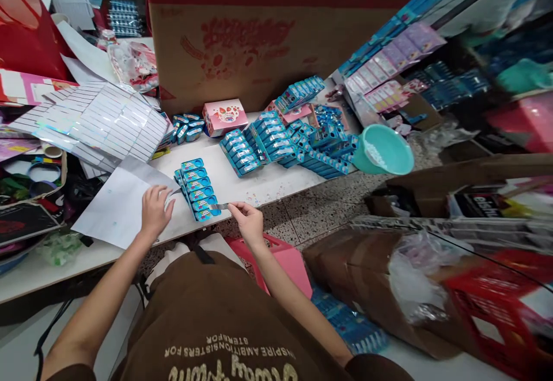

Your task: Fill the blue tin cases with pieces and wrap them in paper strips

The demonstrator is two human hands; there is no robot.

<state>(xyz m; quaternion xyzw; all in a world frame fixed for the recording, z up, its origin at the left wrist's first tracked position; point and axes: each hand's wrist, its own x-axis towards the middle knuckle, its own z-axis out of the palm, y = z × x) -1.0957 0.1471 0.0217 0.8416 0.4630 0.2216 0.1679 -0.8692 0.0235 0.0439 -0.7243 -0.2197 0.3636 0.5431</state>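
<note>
A row of small blue printed packs (199,188) lies near the table's front edge, between my two hands. My right hand (247,219) pinches one end of a thin, shiny, see-through strip (218,206); its other end reaches over the lower packs in the row. To the left, my left hand (156,211) rests over the right side of a large white sheet (114,199), fingers curled on its raised edge. The fingertips there are partly hidden.
Behind stand stacked blue packs (272,136), a pink strawberry-print box (224,117) and a tall cardboard box (259,41). A turquoise basin (386,149) sits at the table's right end. Striped sticker sheets (103,119) pile up left. A pink stool (280,263) is below.
</note>
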